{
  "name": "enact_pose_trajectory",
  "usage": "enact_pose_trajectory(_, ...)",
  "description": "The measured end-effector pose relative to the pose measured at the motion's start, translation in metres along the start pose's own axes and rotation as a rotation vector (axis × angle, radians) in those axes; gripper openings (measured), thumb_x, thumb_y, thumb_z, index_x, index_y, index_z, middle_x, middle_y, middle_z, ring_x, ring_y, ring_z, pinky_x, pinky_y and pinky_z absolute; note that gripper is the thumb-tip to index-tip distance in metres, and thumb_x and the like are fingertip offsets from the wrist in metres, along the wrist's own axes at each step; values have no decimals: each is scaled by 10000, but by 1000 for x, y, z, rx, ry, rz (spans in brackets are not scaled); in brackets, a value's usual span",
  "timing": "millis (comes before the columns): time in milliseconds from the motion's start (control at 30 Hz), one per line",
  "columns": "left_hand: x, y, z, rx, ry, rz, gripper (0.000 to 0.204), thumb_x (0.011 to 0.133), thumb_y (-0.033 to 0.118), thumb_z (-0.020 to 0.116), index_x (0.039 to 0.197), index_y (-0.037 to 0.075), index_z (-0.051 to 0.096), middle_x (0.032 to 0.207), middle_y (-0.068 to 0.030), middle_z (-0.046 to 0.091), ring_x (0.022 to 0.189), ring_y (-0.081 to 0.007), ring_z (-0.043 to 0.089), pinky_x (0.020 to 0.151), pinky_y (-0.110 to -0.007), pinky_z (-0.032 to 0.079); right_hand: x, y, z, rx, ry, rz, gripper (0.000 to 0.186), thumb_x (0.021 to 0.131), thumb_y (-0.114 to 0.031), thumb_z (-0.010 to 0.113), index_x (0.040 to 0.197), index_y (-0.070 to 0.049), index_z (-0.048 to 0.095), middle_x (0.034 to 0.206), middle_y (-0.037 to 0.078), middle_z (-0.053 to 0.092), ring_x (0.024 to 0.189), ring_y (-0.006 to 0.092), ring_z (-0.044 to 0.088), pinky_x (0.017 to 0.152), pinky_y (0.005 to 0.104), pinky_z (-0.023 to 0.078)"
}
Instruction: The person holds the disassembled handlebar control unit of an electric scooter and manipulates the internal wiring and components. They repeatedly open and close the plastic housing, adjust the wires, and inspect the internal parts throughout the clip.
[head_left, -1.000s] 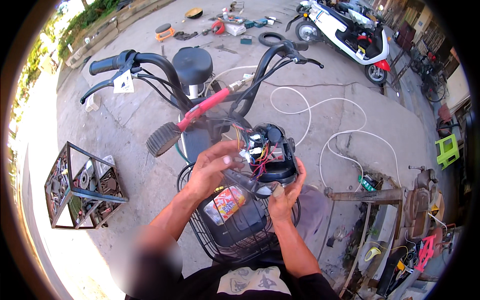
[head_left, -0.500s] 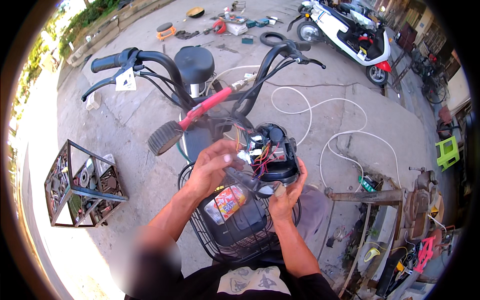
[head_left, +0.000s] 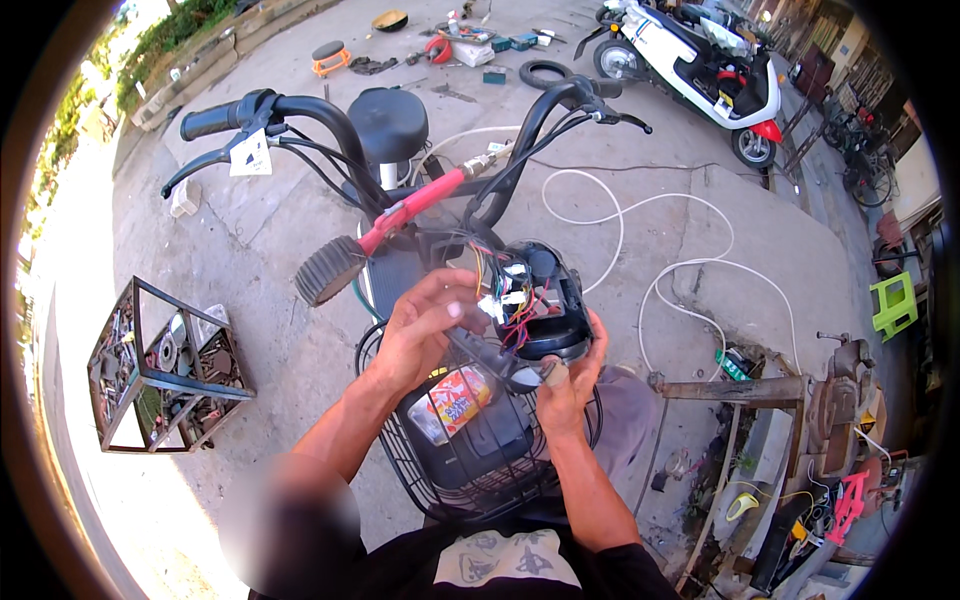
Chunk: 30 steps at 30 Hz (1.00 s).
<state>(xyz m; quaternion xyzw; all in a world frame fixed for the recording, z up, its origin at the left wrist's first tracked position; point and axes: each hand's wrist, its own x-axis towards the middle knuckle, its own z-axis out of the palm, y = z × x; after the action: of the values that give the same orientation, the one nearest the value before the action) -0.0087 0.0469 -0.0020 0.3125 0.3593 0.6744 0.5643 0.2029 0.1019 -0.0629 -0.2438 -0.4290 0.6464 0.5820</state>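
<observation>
An opened black headlamp housing [head_left: 545,325], full of coloured wires and white connectors [head_left: 510,300], is over the front wire basket [head_left: 470,470] of a black electric bike. My right hand [head_left: 570,390] grips its lower right edge, thumb in front. My left hand [head_left: 420,330] has its fingers curled at the wires and connectors left of the housing; what they hold is hidden. A dark translucent piece [head_left: 475,355] spans between my hands. A colourful packet [head_left: 445,405] lies in the basket. Behind are the handlebar [head_left: 350,150] and a pink pump-like tool [head_left: 415,205] with a ridged end.
A metal bin of parts [head_left: 165,370] stands left. A bench with a vise [head_left: 835,395] and tools is lower right. White hose [head_left: 620,250] loops on the concrete. A white scooter [head_left: 690,80], a tyre [head_left: 545,75], a stool [head_left: 330,55] and scattered tools are farther back.
The headlamp housing is tilted very slightly and has shifted a little left. My hands keep nearly the same places, the left fingers moving slightly among the wires.
</observation>
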Motion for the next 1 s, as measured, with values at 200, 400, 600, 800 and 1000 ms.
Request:
enact_pose_trajectory(200,0,0,0,18,7,0,486,1024,259,712,1430,0,645,1257,-137,759,1078,-213,722,979,-376,570,0,2,-1,-12,-21,19,960,861,-201,885,1618,-18,322,1517,133,511,1406,240,517,1224,400,397)
enact_pose_trajectory(400,0,-1,-2,74,19,-6,485,1030,251,692,1449,9,658,1285,-130,761,1115,-224,723,1021,-402,555,0,5,-2,15,-21,43,947,853,-161,872,1617,-26,328,1519,131,514,1405,241,524,1221,398,405)
enact_pose_trajectory(600,1,-5,-5,91,-3,22,449,1047,204,659,1453,11,647,1316,-126,744,1128,-227,719,1017,-410,558,0,3,-2,29,2,57,950,860,-195,883,1616,-33,330,1510,139,525,1393,249,550,1198,393,439)
enact_pose_trajectory(800,-1,-4,-2,54,30,24,358,1052,160,667,1373,5,644,1214,-87,729,1059,-204,727,970,-387,577,0,0,2,40,12,-3,946,876,-285,873,1626,-52,346,1487,133,570,1340,247,611,1140,402,523)
enact_pose_trajectory(1000,1,-5,-1,40,35,16,342,1037,145,668,1353,15,644,1196,-72,728,1070,-196,719,990,-390,558,0,2,-3,46,21,-7,949,880,-290,884,1625,-50,346,1470,144,587,1332,259,621,1128,412,536)
